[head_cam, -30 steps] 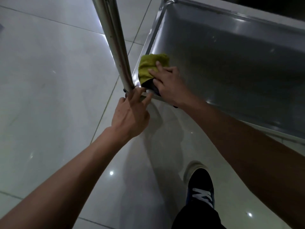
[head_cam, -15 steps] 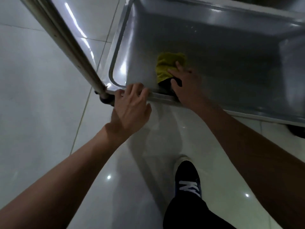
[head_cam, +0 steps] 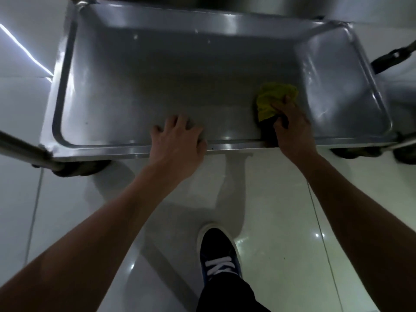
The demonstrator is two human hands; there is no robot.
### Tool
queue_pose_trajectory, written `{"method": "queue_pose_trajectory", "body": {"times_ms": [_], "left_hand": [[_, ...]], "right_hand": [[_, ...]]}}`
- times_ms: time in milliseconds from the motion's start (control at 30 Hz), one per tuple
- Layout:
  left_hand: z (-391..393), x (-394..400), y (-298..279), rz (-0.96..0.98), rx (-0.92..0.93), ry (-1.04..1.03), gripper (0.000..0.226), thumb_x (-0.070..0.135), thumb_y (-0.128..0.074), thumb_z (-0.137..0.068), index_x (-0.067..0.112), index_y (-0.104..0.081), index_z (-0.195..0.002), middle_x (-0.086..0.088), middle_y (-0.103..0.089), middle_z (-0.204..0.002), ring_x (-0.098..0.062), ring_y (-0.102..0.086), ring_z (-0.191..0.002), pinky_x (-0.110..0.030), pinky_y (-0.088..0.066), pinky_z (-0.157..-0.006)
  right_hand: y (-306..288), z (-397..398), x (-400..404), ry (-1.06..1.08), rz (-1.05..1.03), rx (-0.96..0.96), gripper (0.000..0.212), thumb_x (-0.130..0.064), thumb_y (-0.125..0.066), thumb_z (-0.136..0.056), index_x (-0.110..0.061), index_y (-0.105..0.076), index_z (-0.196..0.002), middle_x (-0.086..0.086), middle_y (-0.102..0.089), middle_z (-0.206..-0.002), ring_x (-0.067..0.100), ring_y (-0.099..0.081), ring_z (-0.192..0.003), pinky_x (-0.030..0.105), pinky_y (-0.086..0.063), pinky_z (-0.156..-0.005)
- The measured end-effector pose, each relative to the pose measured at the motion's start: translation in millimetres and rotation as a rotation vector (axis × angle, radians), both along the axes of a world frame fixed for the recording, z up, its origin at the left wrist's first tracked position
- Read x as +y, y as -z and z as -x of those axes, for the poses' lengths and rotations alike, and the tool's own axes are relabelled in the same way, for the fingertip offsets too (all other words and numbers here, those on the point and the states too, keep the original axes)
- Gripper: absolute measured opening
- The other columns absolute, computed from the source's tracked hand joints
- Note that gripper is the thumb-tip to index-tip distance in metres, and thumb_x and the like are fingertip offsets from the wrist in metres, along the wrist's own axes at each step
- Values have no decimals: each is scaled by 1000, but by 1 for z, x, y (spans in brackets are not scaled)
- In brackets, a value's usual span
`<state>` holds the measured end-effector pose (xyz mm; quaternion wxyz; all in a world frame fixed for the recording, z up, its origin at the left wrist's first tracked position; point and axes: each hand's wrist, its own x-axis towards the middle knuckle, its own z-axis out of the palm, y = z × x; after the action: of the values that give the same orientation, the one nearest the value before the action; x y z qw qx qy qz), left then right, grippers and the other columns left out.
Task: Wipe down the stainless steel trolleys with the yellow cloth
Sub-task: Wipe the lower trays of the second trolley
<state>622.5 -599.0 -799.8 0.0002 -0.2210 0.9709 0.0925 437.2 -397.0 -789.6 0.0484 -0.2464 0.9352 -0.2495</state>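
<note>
A low rectangular stainless steel trolley shelf with a raised rim is seen from above, standing on a pale glossy tiled floor. The right hand is laid on a crumpled yellow cloth near the shelf's right end, just inside the near rim; the fingers are curled over the cloth, so the grip is held closed on it, and the cloth is pressed against the steel. The left hand is placed over the near rim around the shelf's middle, fingers spread wide and fairly straight, resting on the metal with nothing held. A dark castor wheel is visible under the near left corner (partly hidden by the rim). Below, a dark blue lace-up shoe with white laces is planted on the floor. No brand, label or writing can be read anywhere.
</note>
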Motion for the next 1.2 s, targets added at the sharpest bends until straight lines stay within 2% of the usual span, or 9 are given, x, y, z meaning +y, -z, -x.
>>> {"method": "queue_pose_trajectory", "body": {"times_ms": [233, 400, 500, 600, 700, 800, 900, 1067, 1200], "left_hand": [[-3, -8, 3, 14, 48, 2, 33, 49, -42, -96, 33, -59, -119, 2, -50, -128, -24, -44, -120, -48, -39, -90], [-24, -32, 0, 20, 62, 133, 40, 46, -42, -97, 31, -51, -134, 1, -48, -140, -23, -43, -127, -45, -38, -94], [-52, -69, -9, 51, 78, -17, 44, 46, -41, -98, 29, -46, -138, -2, -46, -143, -25, -38, -133, -49, -39, -100], [-85, -104, -14, 86, -4, -166, 50, 45, -47, -96, 22, -48, -140, -9, -46, -146, -32, -38, -136, -55, -37, -104], [-112, -121, -15, 117, -43, -242, 42, 44, -46, -97, 22, -56, -132, -9, -53, -137, -32, -44, -130, -51, -40, -100], [-128, -126, -11, 122, -41, -223, 37, 43, -44, -97, 26, -59, -126, -4, -56, -128, -31, -50, -121, -45, -43, -91], [-135, -130, -8, 134, -21, -189, 39, 43, -41, -98, 27, -59, -129, -1, -57, -129, -30, -51, -121, -45, -43, -92], [-134, -130, -5, 141, -63, -193, 44, 44, -30, -101, 27, -53, -135, -2, -53, -132, -28, -46, -125, -46, -40, -98], [-132, -127, -4, 136, -65, -209, 44, 44, -31, -100, 27, -52, -135, -3, -52, -131, -28, -46, -124, -45, -40, -96]], "right_hand": [[7, -9, -32, -11, -33, 72, 45, -6, -43, -99, -16, -53, -142, 12, -31, -159, 35, -28, -145, 41, -24, -119], [15, -24, -87, -89, -38, 92, 43, -12, -43, -100, -18, -55, -140, 9, -33, -159, 37, -30, -142, 46, -28, -116], [19, -37, -129, -167, -10, 48, 43, -14, -42, -100, -22, -56, -140, 5, -30, -161, 37, -30, -140, 46, -29, -115], [21, -50, -172, -274, -31, 6, 43, -18, -41, -100, -29, -54, -139, 1, -27, -162, 36, -28, -141, 47, -27, -116], [19, -65, -217, -382, -47, -17, 41, -23, -42, -101, -34, -53, -138, -2, -26, -163, 35, -30, -138, 49, -23, -118], [18, -88, -260, -474, -35, -80, 39, -27, -45, -101, -38, -54, -137, -5, -24, -163, 32, -30, -138, 42, -20, -118], [15, -115, -303, -602, -22, -132, 40, -29, -48, -101, -39, -52, -140, -8, -23, -163, 28, -27, -140, 37, -17, -117], [5, -152, -356, -788, -82, -116, 43, -33, -44, -102, -39, -46, -145, -7, -21, -164, 24, -23, -145, 39, -21, -118], [6, -151, -353, -807, -62, -71, 42, -31, -43, -103, -37, -48, -144, -7, -23, -164, 25, -26, -144, 43, -25, -117]]}}
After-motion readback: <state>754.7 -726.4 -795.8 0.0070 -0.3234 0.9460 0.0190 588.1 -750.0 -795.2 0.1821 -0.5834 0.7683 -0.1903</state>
